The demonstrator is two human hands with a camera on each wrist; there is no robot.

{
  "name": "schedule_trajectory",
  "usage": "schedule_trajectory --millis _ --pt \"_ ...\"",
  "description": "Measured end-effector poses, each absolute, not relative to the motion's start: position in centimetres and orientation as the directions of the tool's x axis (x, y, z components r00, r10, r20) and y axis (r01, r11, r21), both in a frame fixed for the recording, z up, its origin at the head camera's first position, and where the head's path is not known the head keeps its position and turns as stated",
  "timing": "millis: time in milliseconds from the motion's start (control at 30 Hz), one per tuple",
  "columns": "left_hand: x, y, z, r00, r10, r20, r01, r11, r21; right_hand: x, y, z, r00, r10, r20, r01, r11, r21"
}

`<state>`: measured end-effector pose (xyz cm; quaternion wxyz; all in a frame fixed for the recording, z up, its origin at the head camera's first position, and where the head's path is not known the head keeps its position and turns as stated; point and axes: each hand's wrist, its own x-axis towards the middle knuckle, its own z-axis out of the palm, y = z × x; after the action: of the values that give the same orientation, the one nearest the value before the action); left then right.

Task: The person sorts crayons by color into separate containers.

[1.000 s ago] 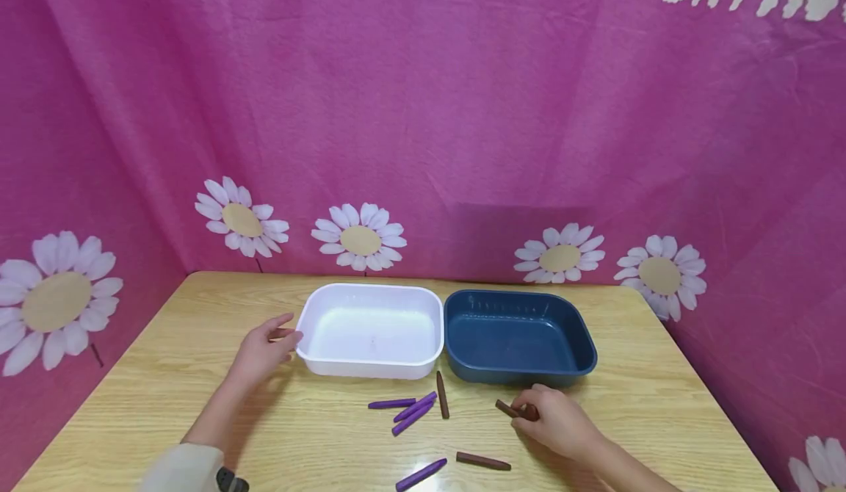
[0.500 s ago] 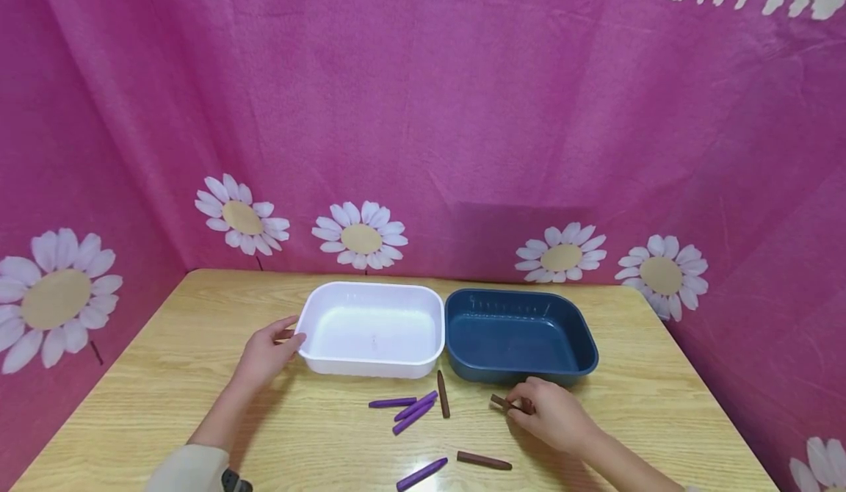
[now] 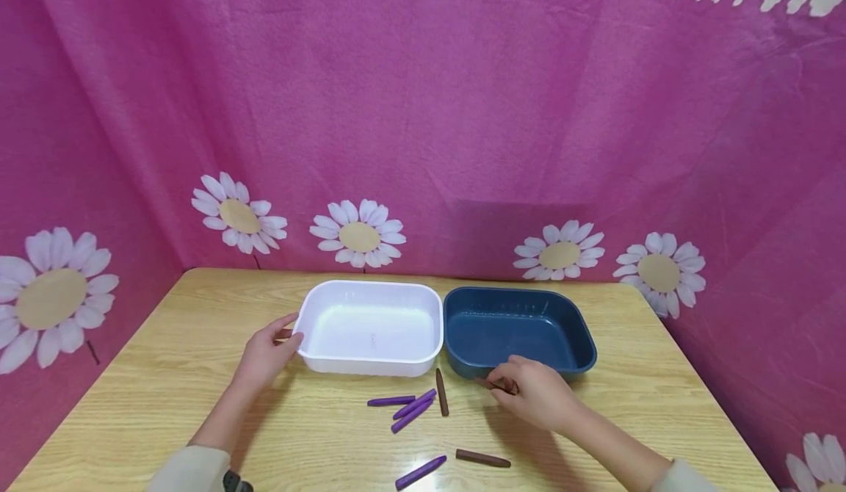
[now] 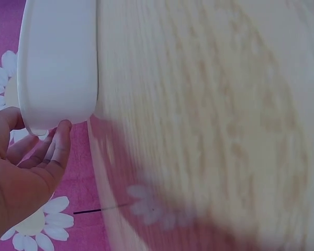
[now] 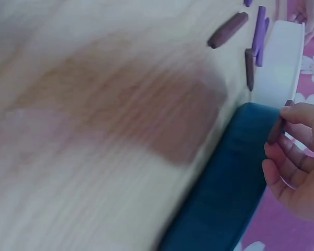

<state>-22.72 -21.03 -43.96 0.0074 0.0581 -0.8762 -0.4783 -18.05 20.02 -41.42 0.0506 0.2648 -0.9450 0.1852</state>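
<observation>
My left hand (image 3: pixel 263 354) grips the left end of the white plastic basin (image 3: pixel 370 367). In the left wrist view its thumb lies at the basin's rim and the fingertips touch the outer end wall. A brown crayon (image 5: pixel 277 128) is pinched between the thumb and fingers of my right hand (image 3: pixel 537 395), held over the near edge of the dark blue basin (image 3: pixel 522 374). Part of that crayon is hidden by the fingers in the head view. Two more brown crayons lie on the table, one upright-pointing (image 3: pixel 442 393) beside the purple ones, one nearer me (image 3: pixel 483 458).
Several purple crayons (image 3: pixel 413 413) lie in front of the white basin, with a separate purple crayon (image 3: pixel 421 472) nearer the front. The basins stand side by side on the wooden table (image 3: pixel 198 345). A pink curtain (image 3: pixel 423 110) with daisies hangs behind and at both sides.
My right hand has lifted the brown crayon from the table and carried it left and away from me to the blue basin's near rim. My left hand has closed its thumb onto the white basin.
</observation>
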Motion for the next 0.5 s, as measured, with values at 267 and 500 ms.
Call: schedule_trajectory --millis 267,500 --pt "-22.8 -20.8 -44.2 -0.99 -0.142 -0.009 -0.089 0.567 0.819 -18.7 18.9 -40.1 -0.833 -0.511 0.212 -0.554 0.777 -0.3" --pt "-22.7 -20.5 -44.3 -0.986 -0.165 0.019 -0.081 0.574 0.815 -19.3 17.8 -39.3 -0.822 -0.522 0.228 -0.569 0.768 -0.294"
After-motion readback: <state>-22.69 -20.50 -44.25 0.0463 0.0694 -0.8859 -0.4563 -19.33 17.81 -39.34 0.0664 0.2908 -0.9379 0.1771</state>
